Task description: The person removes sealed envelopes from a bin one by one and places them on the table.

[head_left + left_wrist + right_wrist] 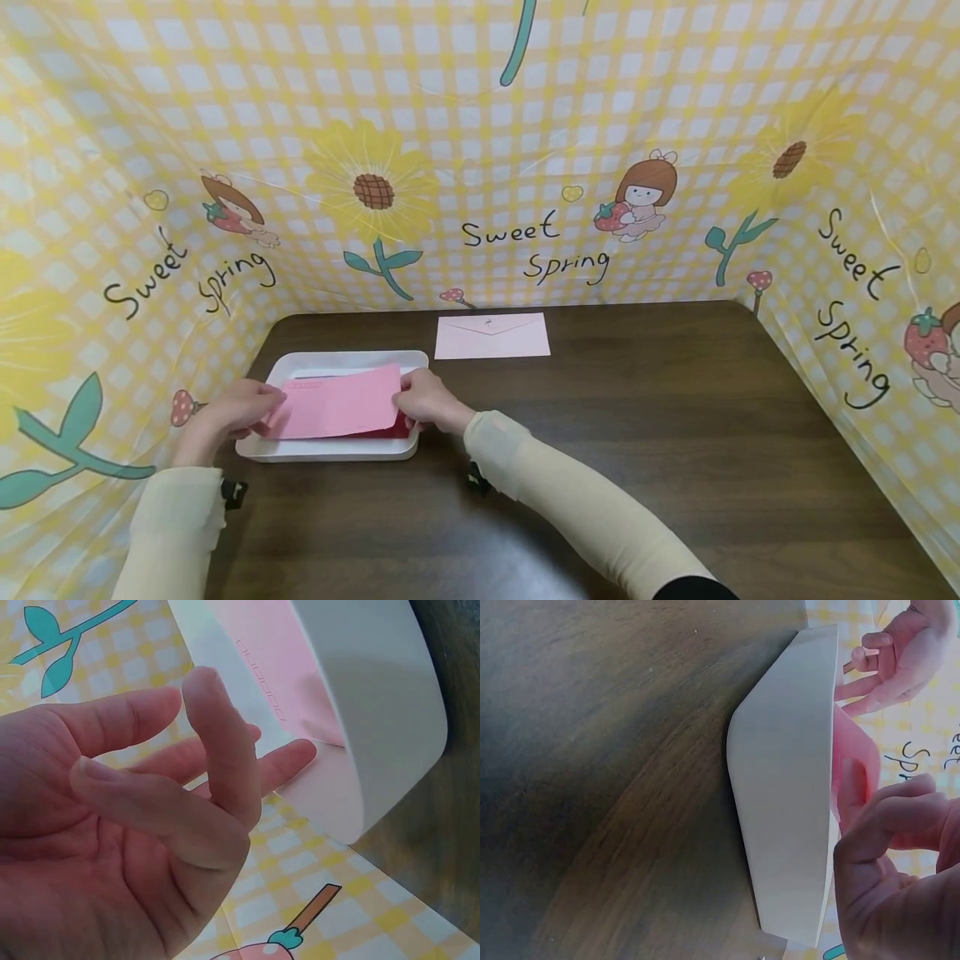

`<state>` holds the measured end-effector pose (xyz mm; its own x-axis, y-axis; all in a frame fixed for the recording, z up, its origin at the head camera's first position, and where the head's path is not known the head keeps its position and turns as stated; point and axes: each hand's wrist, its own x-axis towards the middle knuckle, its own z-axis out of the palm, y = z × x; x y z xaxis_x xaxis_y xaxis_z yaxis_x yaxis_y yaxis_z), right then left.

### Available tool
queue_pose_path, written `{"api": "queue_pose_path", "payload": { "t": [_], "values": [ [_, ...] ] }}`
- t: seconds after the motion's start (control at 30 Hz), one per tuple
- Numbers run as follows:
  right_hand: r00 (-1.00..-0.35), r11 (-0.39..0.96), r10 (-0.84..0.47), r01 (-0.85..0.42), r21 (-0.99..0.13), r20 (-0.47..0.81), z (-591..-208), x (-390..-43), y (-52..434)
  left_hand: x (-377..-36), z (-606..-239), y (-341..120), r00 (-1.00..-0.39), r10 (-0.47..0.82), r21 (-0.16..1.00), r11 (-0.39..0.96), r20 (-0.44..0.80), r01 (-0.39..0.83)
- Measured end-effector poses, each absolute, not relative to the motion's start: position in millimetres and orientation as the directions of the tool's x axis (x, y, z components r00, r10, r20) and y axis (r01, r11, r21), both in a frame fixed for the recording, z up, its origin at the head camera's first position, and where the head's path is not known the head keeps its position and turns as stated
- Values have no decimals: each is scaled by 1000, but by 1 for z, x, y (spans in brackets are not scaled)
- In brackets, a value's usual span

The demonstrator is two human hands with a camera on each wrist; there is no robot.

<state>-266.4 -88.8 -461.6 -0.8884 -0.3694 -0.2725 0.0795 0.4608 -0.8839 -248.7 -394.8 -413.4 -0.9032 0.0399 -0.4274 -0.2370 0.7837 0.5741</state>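
Observation:
A white tray [330, 451] stands at the left of the dark table. In it lies a pink envelope [337, 407] with a row of small printed boxes, its right end raised above a dark red paper piece [393, 429]. My right hand [435, 402] pinches the pink envelope's right edge; in the right wrist view its fingers [851, 796] are bent over the tray's rim. My left hand [243, 408] is at the envelope's left end. The left wrist view shows this hand [165, 795] with loosely bent fingers and nothing between them, one fingertip inside the tray.
A pale pink envelope [492, 340] with its pointed flap upward lies at the table's back edge, right of the tray. Yellow checked cloth [480, 167] with printed flowers surrounds the brown wooden table [637, 433] at the back and sides.

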Motion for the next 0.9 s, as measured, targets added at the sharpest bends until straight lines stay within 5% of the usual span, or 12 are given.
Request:
{"api": "queue_pose_path", "payload": {
  "t": [0.9],
  "values": [
    [-922, 315, -289, 161, -935, -256, -464, -270, -71, -254, -416, -389, -907, 22, 576, 778, -421, -248]
  ]
}}
